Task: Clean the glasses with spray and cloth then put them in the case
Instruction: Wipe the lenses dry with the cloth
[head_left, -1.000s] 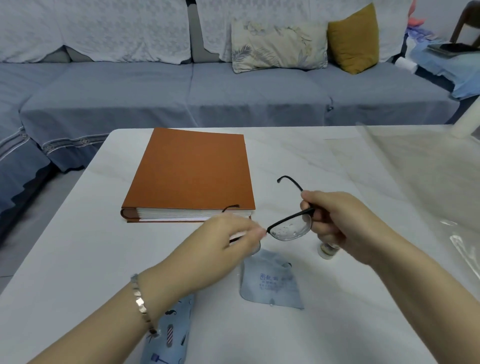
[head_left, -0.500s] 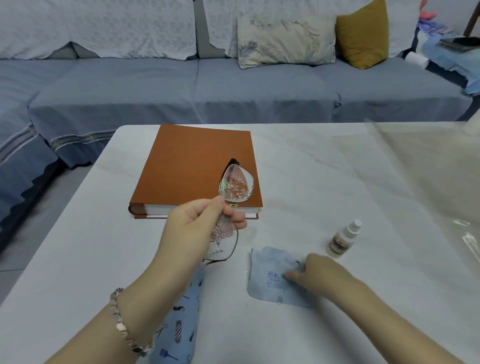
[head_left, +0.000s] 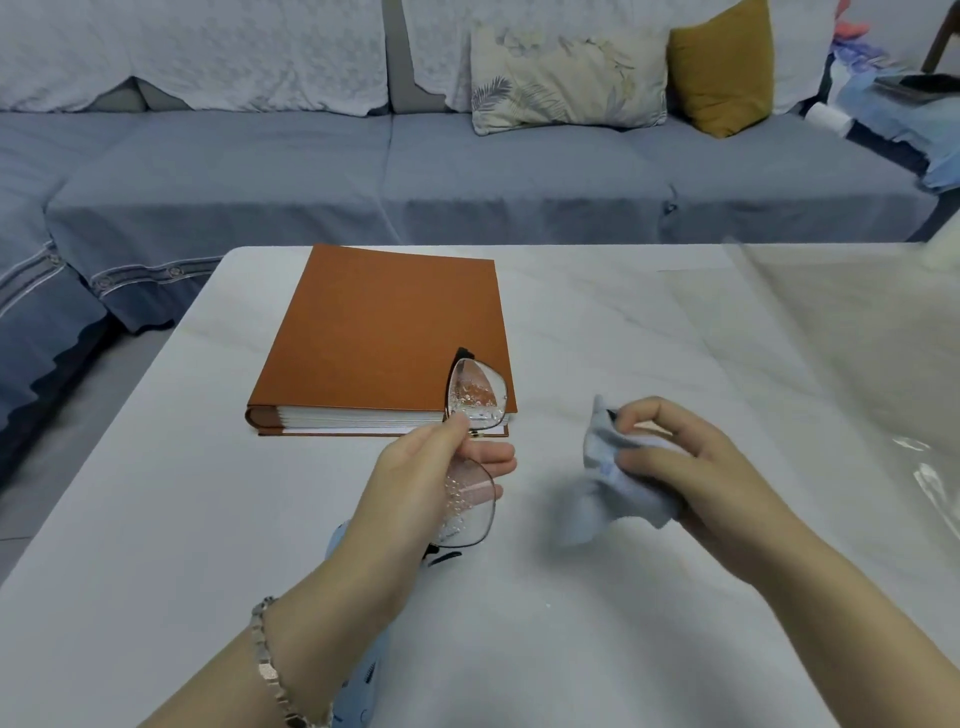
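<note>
My left hand (head_left: 415, 467) pinches the black-rimmed glasses (head_left: 475, 395) at the bridge and holds them on end above the white table (head_left: 156, 493). Both lenses are speckled with spray droplets. To the right, my right hand (head_left: 685, 457) grips the crumpled light-blue cloth (head_left: 602, 488), lifted off the table and a short gap away from the glasses. Under my left forearm lies the pale blue patterned glasses case (head_left: 363, 680), mostly hidden. The spray bottle is not visible, probably behind my right hand.
An orange-brown album (head_left: 384, 332) lies flat just beyond the glasses. A clear plastic sheet (head_left: 857, 364) covers the table's right side. Behind the table stands a grey-blue sofa (head_left: 467, 171) with cushions.
My right hand let go of the glasses, reached down to the cloth on the table and has picked it up. My left hand turned the glasses on end.
</note>
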